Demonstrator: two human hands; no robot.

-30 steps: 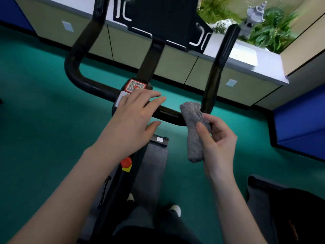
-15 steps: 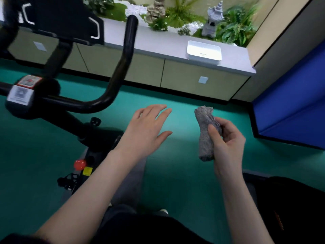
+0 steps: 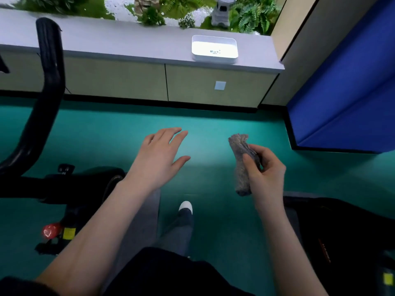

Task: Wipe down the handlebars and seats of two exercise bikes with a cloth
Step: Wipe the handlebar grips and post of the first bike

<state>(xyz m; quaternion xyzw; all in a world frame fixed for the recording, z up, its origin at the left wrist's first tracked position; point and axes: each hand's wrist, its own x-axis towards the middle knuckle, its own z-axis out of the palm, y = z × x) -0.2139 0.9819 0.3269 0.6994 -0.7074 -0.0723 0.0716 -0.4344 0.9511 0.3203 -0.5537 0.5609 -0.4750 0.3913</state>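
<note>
Cloth, grey and bunched into a short roll, is upright in the right hand. The thumb and curled fingers pinch it near mid-length, and the lower end hangs free. It is over the green floor, touching neither bike. Left hand holds nothing: fingers straight and close together, thumb apart, palm down in the air. Handlebar of one bike stands at far left, well apart from both hands. A dark machine at lower right is probably the second bike. Risks, as judged: (1) the pinch looks light, so a knock against a frame could drop the cloth to the floor and soil it; (2) used rolled, it would meet a round bar on a narrow strip only and leave the underside unwiped; (3) one shoe is between the two machines' bases, so a step taken while watching the hands could catch a foot. No seat in view, so a skipped surface cannot be ruled out.
</note>
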